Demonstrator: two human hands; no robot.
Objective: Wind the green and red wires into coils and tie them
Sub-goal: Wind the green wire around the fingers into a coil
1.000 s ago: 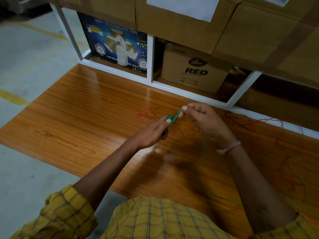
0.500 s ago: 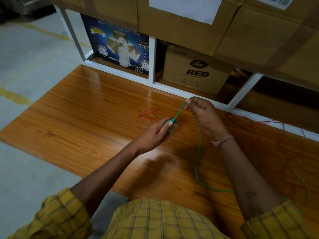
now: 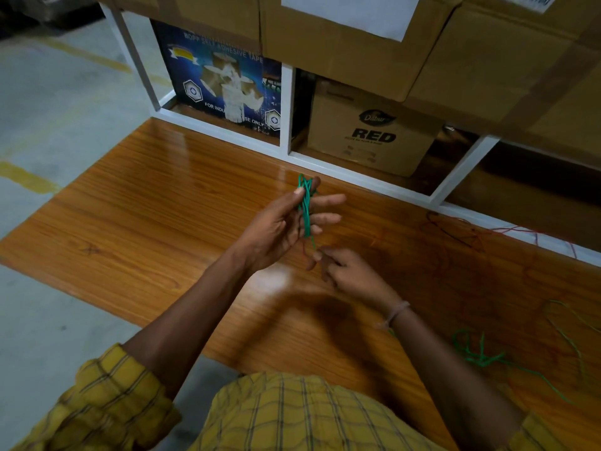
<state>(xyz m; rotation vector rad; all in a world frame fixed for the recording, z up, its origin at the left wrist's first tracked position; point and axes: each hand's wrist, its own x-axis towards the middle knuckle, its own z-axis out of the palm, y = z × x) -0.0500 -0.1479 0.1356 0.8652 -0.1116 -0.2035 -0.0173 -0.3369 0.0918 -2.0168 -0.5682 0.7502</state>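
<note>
**Green coil on the fingers, tail running loose**

The green wire (image 3: 305,206) is looped lengthwise around the left hand (image 3: 286,222), whose spread fingers serve as the spool, thumb pressing the strands. Just below the coil, the right hand (image 3: 344,271) pinches the tail. If those fingers relax, the loops could slip off and tangle. Red wire (image 3: 461,232) lies well right of the coil.

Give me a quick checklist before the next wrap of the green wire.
1. Green coil looped over left hand fingers: ok.
2. Right hand pinching the free strand below the coil: cannot tell, blurred.
3. Slack green wire free of knots: not ok, bunched on the board.
4. Coil tied: not ok.
5. Red wire coiled: not ok, loose near the shelf frame.
</note>
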